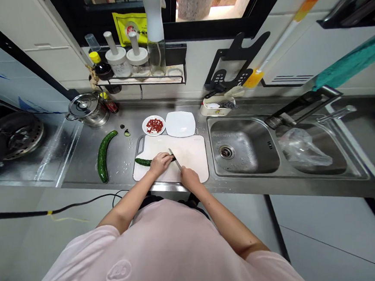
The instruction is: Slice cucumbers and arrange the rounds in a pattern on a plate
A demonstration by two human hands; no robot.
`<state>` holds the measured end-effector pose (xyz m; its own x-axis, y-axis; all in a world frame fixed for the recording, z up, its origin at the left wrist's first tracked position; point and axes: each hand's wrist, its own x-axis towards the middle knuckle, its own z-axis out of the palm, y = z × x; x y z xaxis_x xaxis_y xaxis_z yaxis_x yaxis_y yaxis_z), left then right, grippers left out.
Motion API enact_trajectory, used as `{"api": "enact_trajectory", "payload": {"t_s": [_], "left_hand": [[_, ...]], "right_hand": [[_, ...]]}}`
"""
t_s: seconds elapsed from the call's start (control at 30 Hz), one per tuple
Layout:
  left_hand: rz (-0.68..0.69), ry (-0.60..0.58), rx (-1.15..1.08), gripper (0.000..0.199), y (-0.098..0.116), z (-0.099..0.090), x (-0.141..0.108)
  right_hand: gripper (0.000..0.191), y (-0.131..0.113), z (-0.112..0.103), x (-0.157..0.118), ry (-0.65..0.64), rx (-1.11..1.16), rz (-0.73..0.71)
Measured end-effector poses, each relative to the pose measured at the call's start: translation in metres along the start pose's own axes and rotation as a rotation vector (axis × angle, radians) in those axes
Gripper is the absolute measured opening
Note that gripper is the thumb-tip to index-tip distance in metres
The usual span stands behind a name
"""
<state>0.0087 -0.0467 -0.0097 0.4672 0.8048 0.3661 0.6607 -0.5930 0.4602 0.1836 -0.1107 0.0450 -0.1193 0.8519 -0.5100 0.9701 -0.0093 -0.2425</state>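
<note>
A dark green cucumber (pixel 143 162) lies crosswise on the white cutting board (pixel 193 155). My left hand (pixel 161 163) is closed over its right part, fingers wrapped on top. In my right hand (pixel 190 178) is a knife (pixel 176 160), gripped by the handle. The blade slants up and to the left, at the cucumber's right end by my left fingertips. Whether the edge has gone into the cucumber is too small to tell. Left of the board a second, whole curved cucumber (pixel 103 156) rests on the steel counter.
Behind the board stand a small plate of chopped red pieces (pixel 154 125) and a white square plate (pixel 180 123). Cucumber end pieces (pixel 126 132) lie nearby. A lidded pot (pixel 88 110) and a wok (pixel 10 135) are left. The sink (pixel 244 147) lies right, a plastic bag (pixel 305 147) in its second basin.
</note>
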Motion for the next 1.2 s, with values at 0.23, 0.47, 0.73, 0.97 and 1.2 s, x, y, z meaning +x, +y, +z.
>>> {"api": "enact_trajectory", "payload": {"t_s": [0.23, 0.47, 0.73, 0.97, 1.2], "left_hand": [[-0.012, 0.015, -0.001, 0.024, 0.001, 0.001, -0.001], [-0.011, 0.017, -0.002, 0.023, 0.000, 0.002, -0.001], [-0.008, 0.027, -0.004, 0.022, -0.001, 0.003, -0.002], [-0.011, 0.013, -0.001, 0.021, 0.000, 0.001, -0.001], [-0.016, 0.015, -0.012, 0.021, 0.001, 0.000, -0.001]], "right_hand": [[0.021, 0.000, 0.003, 0.002, -0.014, -0.010, 0.018], [0.025, -0.017, -0.010, 0.029, 0.051, 0.008, -0.007], [0.026, -0.020, -0.016, 0.030, 0.023, 0.009, -0.002], [0.023, -0.006, -0.002, 0.004, -0.002, -0.008, 0.013], [0.020, 0.000, 0.005, -0.003, 0.006, -0.022, 0.021]]}}
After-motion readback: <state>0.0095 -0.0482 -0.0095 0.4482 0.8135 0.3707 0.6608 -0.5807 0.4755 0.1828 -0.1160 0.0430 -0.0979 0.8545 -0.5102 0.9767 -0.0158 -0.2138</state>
